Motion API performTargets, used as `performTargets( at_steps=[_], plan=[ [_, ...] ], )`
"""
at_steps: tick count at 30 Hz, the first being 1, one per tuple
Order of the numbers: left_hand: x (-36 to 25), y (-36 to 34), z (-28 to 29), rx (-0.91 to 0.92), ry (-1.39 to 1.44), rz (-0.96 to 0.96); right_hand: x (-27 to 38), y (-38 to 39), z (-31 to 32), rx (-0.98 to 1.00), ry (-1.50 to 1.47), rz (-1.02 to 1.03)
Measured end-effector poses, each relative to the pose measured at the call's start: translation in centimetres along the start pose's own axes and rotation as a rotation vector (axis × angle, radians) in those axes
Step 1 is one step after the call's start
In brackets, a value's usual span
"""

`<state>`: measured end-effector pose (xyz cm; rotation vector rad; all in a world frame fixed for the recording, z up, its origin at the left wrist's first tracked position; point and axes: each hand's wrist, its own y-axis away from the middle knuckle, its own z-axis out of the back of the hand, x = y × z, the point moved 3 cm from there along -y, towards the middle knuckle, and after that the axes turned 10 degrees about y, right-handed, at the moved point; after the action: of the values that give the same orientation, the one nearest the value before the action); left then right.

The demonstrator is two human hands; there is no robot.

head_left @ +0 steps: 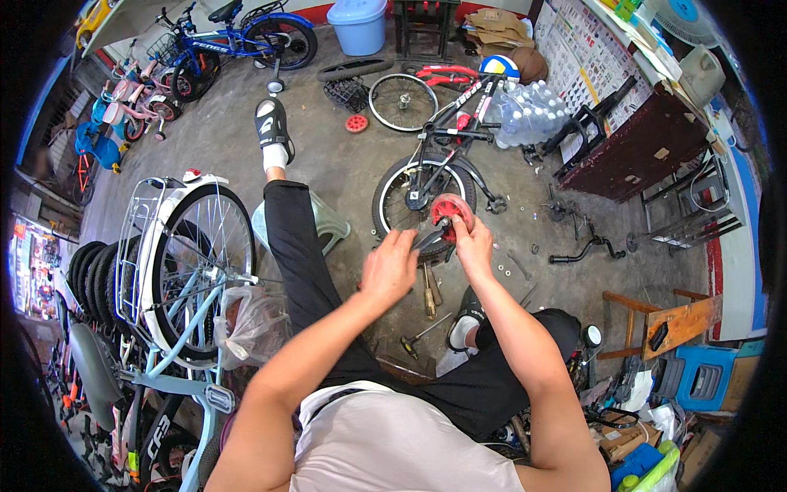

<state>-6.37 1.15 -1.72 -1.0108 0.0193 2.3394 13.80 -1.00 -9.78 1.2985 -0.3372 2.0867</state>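
Observation:
My right hand (pixel 474 246) is closed on a small red training wheel (pixel 461 207), thumb and fingers at its lower rim. Dark metal hardware sits at the wheel's hub. Close by on the left, my left hand (pixel 390 266) has its fingers curled around a dark metal piece (pixel 428 239) that points at the hub; whether it is a tool or a bracket I cannot tell. Behind both hands, a black-and-white kids' bike (pixel 459 111) lies on the floor, its wheel (pixel 389 197) partly below the red one. A second red wheel (pixel 356 123) lies farther off.
Screwdrivers (pixel 429 299), a T-handle tool (pixel 410 346) and a wrench (pixel 518 266) lie between my legs and to the right. A crank (pixel 589 254) rests farther right. A light blue bicycle (pixel 184 344) stands left, beside a pale stool (pixel 328 217). Bottles (pixel 533 115) are stacked behind.

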Motion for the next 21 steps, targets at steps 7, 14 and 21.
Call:
performTargets(
  at_steps=[7, 14, 21],
  plan=[
    [0.7, -4.8, 3.5, 0.153, -0.419, -0.528, 0.4, 0.1, -0.5, -0.005, -0.005, 0.053],
    [0.2, -6.0, 3.2, 0.217, -0.588, -0.625, -0.5, -0.6, -0.9, 0.023, -0.003, 0.034],
    [0.1, -6.0, 3.1, 0.232, -0.59, -0.624, -1.3, -0.8, -1.0, 0.013, 0.027, 0.032]
  ],
)
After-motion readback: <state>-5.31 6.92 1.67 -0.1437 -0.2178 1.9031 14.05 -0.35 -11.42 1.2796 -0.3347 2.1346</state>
